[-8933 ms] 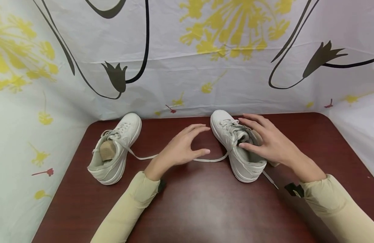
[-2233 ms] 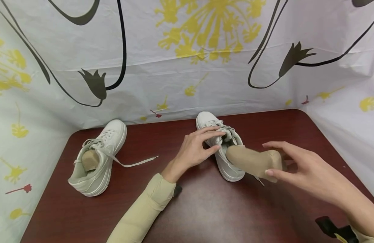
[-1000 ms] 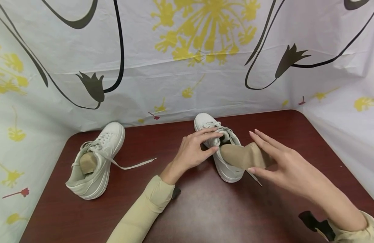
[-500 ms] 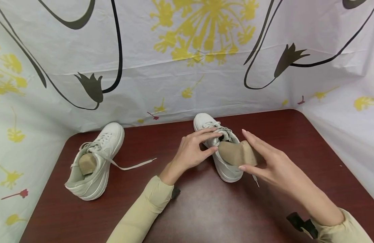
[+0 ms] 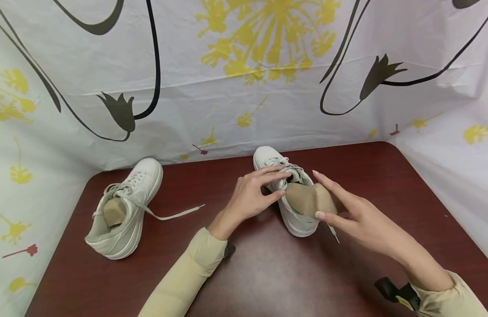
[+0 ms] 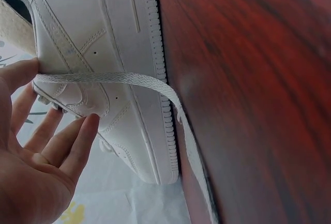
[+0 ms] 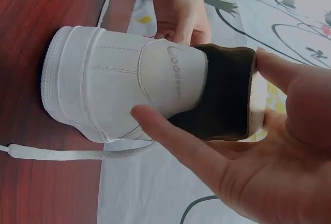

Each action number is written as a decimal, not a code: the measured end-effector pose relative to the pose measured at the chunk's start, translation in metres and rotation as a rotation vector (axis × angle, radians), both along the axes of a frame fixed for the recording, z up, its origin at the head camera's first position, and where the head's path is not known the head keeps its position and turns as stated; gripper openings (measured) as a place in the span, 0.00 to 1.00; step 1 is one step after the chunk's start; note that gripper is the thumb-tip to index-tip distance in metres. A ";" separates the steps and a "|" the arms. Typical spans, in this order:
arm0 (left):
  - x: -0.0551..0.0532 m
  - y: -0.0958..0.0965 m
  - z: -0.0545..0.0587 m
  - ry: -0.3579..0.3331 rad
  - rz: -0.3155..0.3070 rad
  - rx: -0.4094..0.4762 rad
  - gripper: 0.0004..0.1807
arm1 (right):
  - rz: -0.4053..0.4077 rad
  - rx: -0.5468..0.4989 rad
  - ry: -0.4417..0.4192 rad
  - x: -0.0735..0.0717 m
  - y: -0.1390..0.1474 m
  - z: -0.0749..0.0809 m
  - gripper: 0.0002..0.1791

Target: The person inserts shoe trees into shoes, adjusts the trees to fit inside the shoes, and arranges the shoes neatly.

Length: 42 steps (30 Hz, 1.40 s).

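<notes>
A white lace-up sneaker (image 5: 300, 225) stands at the middle of the table, toe toward the cloth backdrop. My left hand (image 5: 249, 193) holds it by the collar and laces, thumb on the collar edge in the left wrist view, where a loose lace (image 6: 139, 79) hangs down the shoe's side. A tan moulded shoe insert (image 5: 305, 199) lies partly in the opening, its wide end sticking out past the collar. Around that end my right hand (image 5: 370, 224) grips with thumb and fingers. From behind, the right wrist view shows the insert's dark hollow (image 7: 225, 97) above the heel (image 7: 116, 81).
A second white sneaker (image 5: 142, 176) stands at the left with another tan insert (image 5: 114, 211) inside. Its long lace (image 5: 174, 217) trails over the dark red table (image 5: 275, 273). A patterned white cloth (image 5: 212, 110) hangs along the back and sides.
Seconds ago the insert lay beside the shoe and both hands were open; since then the right hand has brought it leftward, partly into the shoe. Over the last half second almost nothing has moved.
</notes>
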<state>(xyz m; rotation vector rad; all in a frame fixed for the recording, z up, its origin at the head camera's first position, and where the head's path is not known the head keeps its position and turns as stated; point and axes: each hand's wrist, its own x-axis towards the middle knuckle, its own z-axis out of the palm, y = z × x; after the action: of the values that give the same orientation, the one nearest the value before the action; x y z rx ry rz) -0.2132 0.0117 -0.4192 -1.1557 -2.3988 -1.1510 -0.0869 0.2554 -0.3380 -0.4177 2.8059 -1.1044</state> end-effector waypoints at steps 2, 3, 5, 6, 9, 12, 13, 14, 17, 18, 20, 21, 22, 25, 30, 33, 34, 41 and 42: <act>0.000 0.000 0.001 0.002 -0.001 -0.001 0.22 | -0.019 -0.016 0.007 -0.001 -0.001 -0.001 0.43; -0.001 0.000 0.001 0.002 -0.002 -0.002 0.22 | -0.026 -0.028 0.014 -0.001 -0.002 -0.001 0.43; -0.001 -0.002 0.001 -0.001 -0.006 -0.002 0.22 | -0.027 -0.034 0.053 -0.002 -0.004 -0.003 0.44; -0.001 -0.003 0.001 -0.002 -0.005 -0.003 0.22 | -0.021 -0.036 0.075 -0.003 -0.005 -0.005 0.44; 0.000 -0.006 -0.001 -0.005 0.001 -0.007 0.22 | 0.007 -0.012 0.161 -0.006 -0.007 -0.009 0.43; 0.000 -0.007 -0.002 -0.004 0.008 -0.008 0.22 | 0.019 -0.002 0.209 -0.009 -0.006 -0.012 0.42; 0.000 -0.007 -0.002 -0.002 0.009 -0.006 0.22 | 0.019 -0.006 0.211 -0.010 -0.005 -0.013 0.42; 0.000 -0.006 -0.002 -0.001 0.008 -0.003 0.22 | 0.016 -0.009 0.211 -0.011 -0.005 -0.014 0.42; 0.000 -0.005 -0.002 0.001 0.009 0.006 0.21 | 0.000 -0.018 0.202 -0.014 -0.006 -0.016 0.42; 0.000 -0.005 -0.003 0.001 0.009 0.008 0.21 | -0.002 -0.017 0.196 -0.014 -0.006 -0.016 0.42; 0.000 -0.004 -0.003 0.001 0.009 0.010 0.21 | 0.003 -0.023 0.170 -0.014 -0.007 -0.016 0.41; 0.000 -0.004 -0.003 0.001 0.011 0.011 0.21 | 0.013 -0.031 0.149 -0.014 -0.006 -0.016 0.40; 0.000 -0.004 -0.003 0.000 0.011 0.011 0.21 | 0.023 -0.039 0.124 -0.013 -0.005 -0.015 0.39; 0.000 -0.004 -0.003 -0.004 0.013 0.010 0.22 | 0.056 -0.071 0.043 -0.012 0.001 -0.015 0.36; 0.000 -0.004 -0.002 -0.010 0.013 0.001 0.23 | 0.089 -0.102 0.005 -0.016 0.006 -0.016 0.34; 0.000 -0.004 -0.003 -0.012 0.013 -0.004 0.23 | 0.092 -0.104 0.025 -0.019 0.005 -0.018 0.34; 0.000 -0.003 -0.003 -0.012 0.012 -0.004 0.23 | 0.094 -0.102 0.032 -0.019 0.005 -0.019 0.34; -0.001 -0.002 -0.003 -0.009 0.006 0.001 0.24 | 0.094 -0.122 0.083 -0.023 0.001 -0.022 0.34; -0.002 -0.002 -0.002 -0.008 0.005 0.001 0.24 | 0.096 -0.126 0.100 -0.024 0.001 -0.024 0.34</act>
<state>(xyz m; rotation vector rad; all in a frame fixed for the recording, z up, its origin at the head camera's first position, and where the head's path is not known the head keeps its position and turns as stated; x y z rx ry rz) -0.2147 0.0094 -0.4216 -1.1455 -2.4053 -1.1579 -0.1113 0.2563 -0.3617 -0.6293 2.7747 -1.2779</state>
